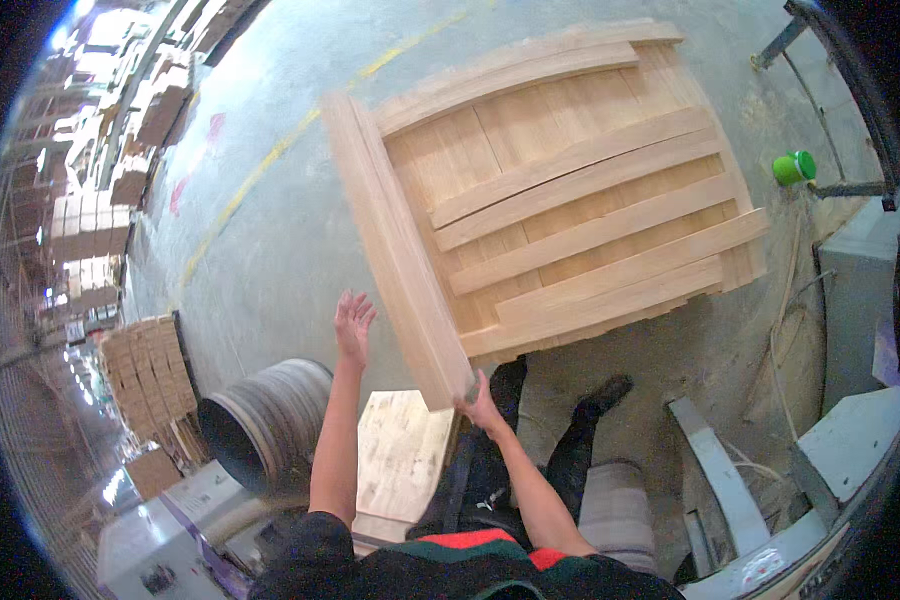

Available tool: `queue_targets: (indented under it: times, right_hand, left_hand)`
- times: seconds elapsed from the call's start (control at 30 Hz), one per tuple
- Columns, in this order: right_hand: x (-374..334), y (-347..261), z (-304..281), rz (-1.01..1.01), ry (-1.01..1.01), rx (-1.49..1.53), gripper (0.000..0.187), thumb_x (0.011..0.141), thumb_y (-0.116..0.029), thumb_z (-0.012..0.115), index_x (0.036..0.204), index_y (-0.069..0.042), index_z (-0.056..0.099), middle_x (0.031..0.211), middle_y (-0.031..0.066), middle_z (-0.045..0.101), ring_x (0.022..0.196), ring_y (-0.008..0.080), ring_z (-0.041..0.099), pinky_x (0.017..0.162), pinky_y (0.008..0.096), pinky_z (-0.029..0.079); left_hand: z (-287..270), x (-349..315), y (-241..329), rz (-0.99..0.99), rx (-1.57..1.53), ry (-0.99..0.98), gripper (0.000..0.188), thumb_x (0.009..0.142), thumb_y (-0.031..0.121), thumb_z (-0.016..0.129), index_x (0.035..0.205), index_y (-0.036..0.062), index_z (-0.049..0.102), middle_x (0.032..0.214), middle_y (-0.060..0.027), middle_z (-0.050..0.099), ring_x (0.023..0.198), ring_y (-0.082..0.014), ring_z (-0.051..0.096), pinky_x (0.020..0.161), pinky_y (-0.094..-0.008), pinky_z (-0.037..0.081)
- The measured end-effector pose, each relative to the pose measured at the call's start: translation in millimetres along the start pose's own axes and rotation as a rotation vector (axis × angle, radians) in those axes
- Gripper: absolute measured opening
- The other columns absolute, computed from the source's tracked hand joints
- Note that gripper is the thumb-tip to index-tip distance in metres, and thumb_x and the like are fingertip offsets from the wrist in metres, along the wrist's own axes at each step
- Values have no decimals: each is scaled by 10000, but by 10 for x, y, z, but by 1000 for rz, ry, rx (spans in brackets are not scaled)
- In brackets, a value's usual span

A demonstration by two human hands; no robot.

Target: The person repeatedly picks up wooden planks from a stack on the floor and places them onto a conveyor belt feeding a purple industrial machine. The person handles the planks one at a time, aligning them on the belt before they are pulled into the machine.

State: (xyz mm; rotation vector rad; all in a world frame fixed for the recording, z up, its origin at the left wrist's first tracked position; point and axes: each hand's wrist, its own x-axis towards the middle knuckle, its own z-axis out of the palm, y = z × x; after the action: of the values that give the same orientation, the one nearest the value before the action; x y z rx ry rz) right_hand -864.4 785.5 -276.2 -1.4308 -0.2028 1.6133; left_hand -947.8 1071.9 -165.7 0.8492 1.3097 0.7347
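Note:
My left hand (353,322) is raised over the floor, left of the timber. Its fingers are spread and nothing is in it. My right hand (482,404) is closed at the near end of a long pale wooden plank (395,250). A small greyish patch shows by its fingers, too blurred to make out. The plank, seemingly with another alongside it, lies crosswise along the left side of a broad stack of boards (590,150). Several loose strips (590,232) lie across the top of that stack, some uneven at their ends.
A light wooden board (402,450) lies low, near my legs. Left of it is a large ribbed cylinder (275,420), with stacked timber (148,375) behind. At right stand grey machine parts (860,440), a green bucket (793,168) and a dark metal frame (830,105).

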Motion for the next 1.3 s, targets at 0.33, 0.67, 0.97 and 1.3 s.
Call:
queue_targets:
  times: [0.33, 0.67, 0.97, 1.3]
  right_hand:
    - [263, -270, 50, -3, -154, -339, 1324, 516, -512, 829, 1439, -13, 21, 1465, 279, 47, 1377, 387, 61, 1129, 430, 101]
    - [459, -437, -89, 113, -298, -405, 1412, 467, -506, 854, 1440, -40, -57, 1476, 273, -21, 1388, 387, -45, 1126, 458, 29]
    - [606, -136, 18, 433, 293, 957, 631, 864, -586, 442, 1253, -90, 448, 1198, 85, 501, 1102, 244, 468, 966, 381, 357]
    - [601, 186, 432, 427, 640, 820, 447, 780, -261, 593, 1171, -77, 481, 1050, 62, 537, 991, 204, 511, 880, 322, 407]
  left_hand:
    - [219, 2430, 68, -77, -83, -284, 704, 902, 577, 372, 1366, 50, 330, 1352, -165, 402, 1219, -289, 419, 1019, -392, 346]
    - [511, 2709, -16, -3, -1, -117, 711, 894, 595, 358, 1341, 42, 354, 1229, -148, 501, 1121, -290, 496, 956, -432, 410]
    - [539, 2624, -126, -42, 8, -112, 714, 890, 596, 362, 1340, 42, 354, 1230, -148, 498, 1122, -290, 494, 956, -433, 409]
    - [677, 2593, -157, -68, -16, -155, 717, 885, 597, 367, 1339, 42, 354, 1232, -149, 494, 1124, -289, 491, 956, -435, 408]
